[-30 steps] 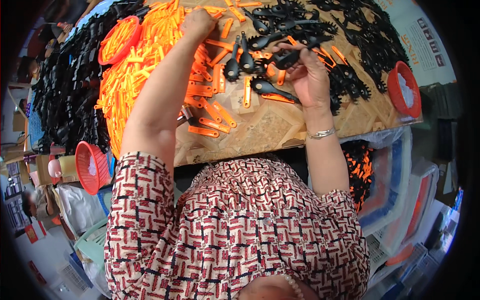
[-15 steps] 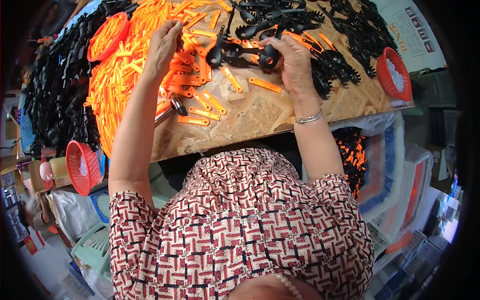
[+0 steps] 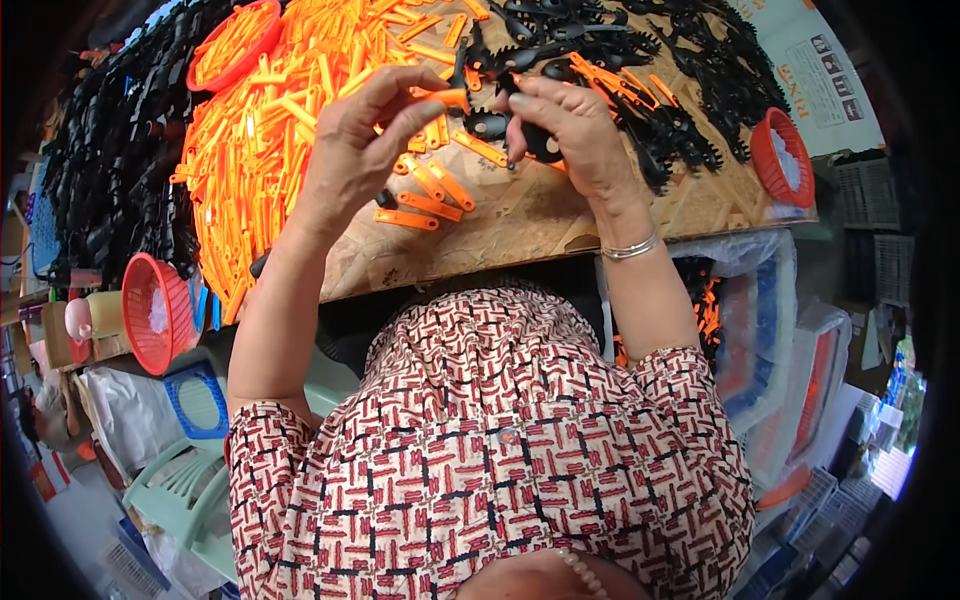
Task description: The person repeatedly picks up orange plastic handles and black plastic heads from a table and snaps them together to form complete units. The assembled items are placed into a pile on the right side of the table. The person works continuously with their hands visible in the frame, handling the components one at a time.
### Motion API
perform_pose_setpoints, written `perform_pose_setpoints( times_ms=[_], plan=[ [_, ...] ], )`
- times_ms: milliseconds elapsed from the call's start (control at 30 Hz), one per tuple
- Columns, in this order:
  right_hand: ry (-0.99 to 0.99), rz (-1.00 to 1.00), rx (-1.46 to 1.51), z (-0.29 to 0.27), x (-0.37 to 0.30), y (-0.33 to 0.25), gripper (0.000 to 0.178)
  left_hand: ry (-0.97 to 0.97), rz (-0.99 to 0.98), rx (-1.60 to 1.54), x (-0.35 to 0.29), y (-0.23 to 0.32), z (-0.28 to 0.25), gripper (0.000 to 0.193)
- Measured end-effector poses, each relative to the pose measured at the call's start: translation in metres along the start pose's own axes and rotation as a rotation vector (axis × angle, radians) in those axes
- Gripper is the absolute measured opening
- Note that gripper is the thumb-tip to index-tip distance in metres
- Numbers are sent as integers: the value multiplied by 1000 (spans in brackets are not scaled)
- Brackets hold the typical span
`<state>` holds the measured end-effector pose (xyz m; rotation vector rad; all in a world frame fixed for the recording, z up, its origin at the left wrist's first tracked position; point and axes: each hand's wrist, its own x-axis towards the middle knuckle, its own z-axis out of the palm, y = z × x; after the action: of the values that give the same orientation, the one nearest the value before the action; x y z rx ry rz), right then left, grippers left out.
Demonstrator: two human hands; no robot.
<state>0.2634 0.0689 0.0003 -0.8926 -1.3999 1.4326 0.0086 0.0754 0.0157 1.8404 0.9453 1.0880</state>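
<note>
My left hand [image 3: 352, 150] pinches an orange plastic handle piece [image 3: 443, 97] between thumb and fingers, its free end pointing right. Across from it, my right hand [image 3: 585, 135] is closed on a black plastic pasta server [image 3: 541, 145], whose rounded head shows below the fingers; the fingers hide much of the rest. A narrow gap separates the orange piece from the server. Several loose orange handle pieces [image 3: 432, 206] lie on the patterned tabletop [image 3: 510, 215] under the hands. A great heap of orange handle pieces [image 3: 235, 175] spreads beside my left forearm.
Black toothed servers [image 3: 680, 130] cover the right side and far middle, some with orange pieces on them. Dark plastic parts [image 3: 110, 170] pile at far left. Red baskets stand at right [image 3: 783, 160], left [image 3: 160, 315] and far left [image 3: 235, 45]. A crate [image 3: 770, 330] sits below the table's right edge.
My left hand has moved right and nearer from over the heap, and an orange handle piece now shows in its fingers. My right hand still holds the black server, shifted slightly nearer.
</note>
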Motion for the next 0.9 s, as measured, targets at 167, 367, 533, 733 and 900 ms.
perform_pose_setpoints(
  times_ms=[167,367,533,733,900],
  plan=[
    [-22,153,136,25,-16,1,23,-66,228,307,-16,5,-11,25],
    [-181,229,109,23,-22,14,23,-131,255,346,-28,1,-19,23],
    [-238,303,105,25,-27,16,21,-189,317,390,-28,1,-19,21],
    [-299,382,106,23,-32,20,20,-238,343,363,-34,-1,-15,17],
    [-326,370,86,27,-44,22,18,-232,286,418,-46,6,-8,17]
  ],
)
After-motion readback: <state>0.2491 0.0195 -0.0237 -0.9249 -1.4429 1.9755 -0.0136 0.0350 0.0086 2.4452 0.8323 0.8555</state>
